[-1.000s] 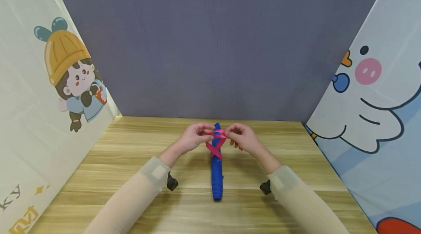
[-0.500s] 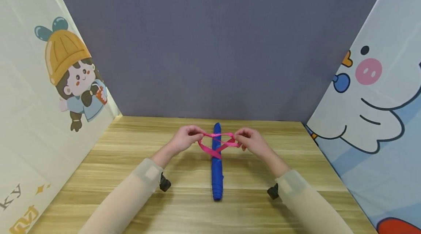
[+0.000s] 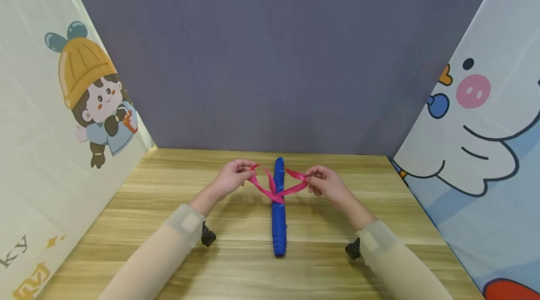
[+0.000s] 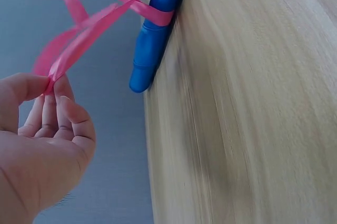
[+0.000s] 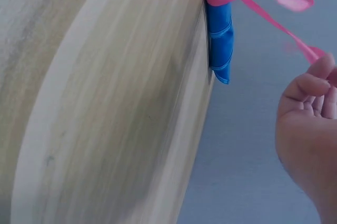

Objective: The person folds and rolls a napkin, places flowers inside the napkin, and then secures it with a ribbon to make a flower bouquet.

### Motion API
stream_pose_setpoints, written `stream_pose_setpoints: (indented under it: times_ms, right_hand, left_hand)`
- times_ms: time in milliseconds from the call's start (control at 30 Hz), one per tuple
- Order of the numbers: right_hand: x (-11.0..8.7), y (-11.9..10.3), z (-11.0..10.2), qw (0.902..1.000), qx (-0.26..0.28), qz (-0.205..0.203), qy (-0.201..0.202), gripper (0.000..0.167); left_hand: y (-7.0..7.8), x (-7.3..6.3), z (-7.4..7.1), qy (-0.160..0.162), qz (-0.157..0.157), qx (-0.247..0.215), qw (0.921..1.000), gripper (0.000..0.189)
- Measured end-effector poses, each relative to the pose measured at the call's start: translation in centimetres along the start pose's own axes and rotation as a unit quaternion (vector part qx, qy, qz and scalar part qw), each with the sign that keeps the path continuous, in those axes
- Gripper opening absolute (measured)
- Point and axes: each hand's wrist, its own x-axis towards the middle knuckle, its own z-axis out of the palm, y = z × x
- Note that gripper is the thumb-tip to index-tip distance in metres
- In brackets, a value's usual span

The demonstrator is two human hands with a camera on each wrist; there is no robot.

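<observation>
A slim blue roll [image 3: 279, 227] lies lengthwise on the table, its far end narrowed. A pink ribbon [image 3: 263, 191] passes around it above the middle, and its two strands spread out in a V from there. My left hand [image 3: 229, 179] pinches the left strand between thumb and fingers, clearly seen in the left wrist view, where the ribbon [image 4: 84, 40] runs up to the roll [image 4: 150, 50]. On the other side my right hand [image 3: 330, 183] pinches the right strand; its fingertips are partly cut off in the right wrist view. Loose tails hang beyond both pinches.
The wood-grain table [image 3: 168, 234] carries the roll near its middle. A grey-blue panel [image 3: 270, 56] rises at the back edge. Printed cloths stand on either side, a cartoon child [image 3: 101, 93] at left and a white cartoon figure [image 3: 476, 136] at right.
Both hands have moved apart, left hand leftward and right hand rightward. The ribbon strands, earlier crossed and looped between the fingers above the roll, have come apart into separate strands with loose tails.
</observation>
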Motion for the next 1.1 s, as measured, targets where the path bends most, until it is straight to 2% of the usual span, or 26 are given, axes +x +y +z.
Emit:
stream_pose_setpoints:
  times_ms: [133,367,567,733,900,1100]
  right_hand:
    - [-0.2,0.2,-0.1,0.9998,-0.017,-0.010,0.003,0.031]
    - [-0.7,0.7,-0.7,0.9987,-0.043,-0.019,0.019,0.036]
    - [-1.1,1.1,-1.2,0.9974,-0.067,-0.012,0.025,0.034]
    - [-1.3,1.2,-1.5,0.9949,-0.097,-0.005,0.028,0.031]
    - [-1.4,1.0,-1.7,0.9871,-0.157,-0.014,0.029,0.029]
    - [-1.6,0.5,-2.1,0.9685,-0.244,-0.028,0.041,0.025]
  left_hand:
    - [0.0,0.0,-0.2,0.004,0.002,-0.009,0.9999,0.038]
    - [-0.3,-0.3,-0.6,0.019,0.003,-0.014,0.9997,0.044]
    - [-0.9,-0.5,-1.2,0.033,0.017,0.026,0.9990,0.029]
    - [-1.0,-1.0,-1.5,0.035,0.004,0.056,0.9978,0.022]
    - [-1.0,-1.2,-1.8,0.035,-0.007,0.056,0.9978,0.022]
    - [-1.3,-1.2,-2.2,0.031,-0.009,0.063,0.9975,0.023]
